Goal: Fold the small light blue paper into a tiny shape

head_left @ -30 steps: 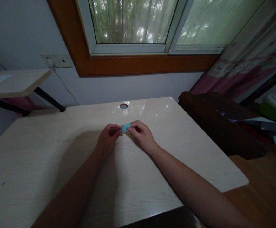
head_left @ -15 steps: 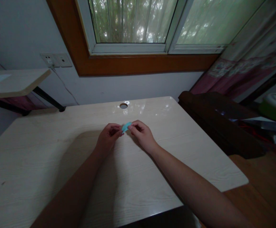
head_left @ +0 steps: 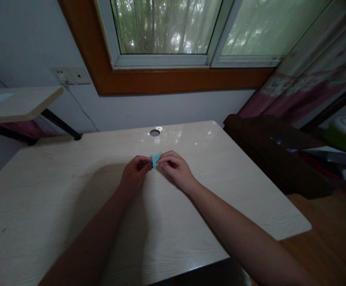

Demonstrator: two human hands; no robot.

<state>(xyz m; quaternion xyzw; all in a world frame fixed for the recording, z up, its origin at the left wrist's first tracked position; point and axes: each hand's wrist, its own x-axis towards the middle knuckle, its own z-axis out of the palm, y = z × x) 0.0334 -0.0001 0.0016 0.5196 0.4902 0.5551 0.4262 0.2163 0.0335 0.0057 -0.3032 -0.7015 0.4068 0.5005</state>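
Between my two hands, a little above the desk, is a small piece of light-blue folded paper. My left hand pinches its left edge between thumb and fingers. From the other side my right hand has thumb and forefinger closed at the paper's right edge. Part of the paper is hidden behind the fingertips, and its exact folds are too small to make out.
A round cable hole lies at the desk's back edge. At the left stands a raised shelf on black legs. A dark wooden piece of furniture with things on it borders the right side, below a curtain.
The blue paper has turned more upright and shifted slightly left. My right fingers have moved a little left along its edge; my left hand has barely moved.
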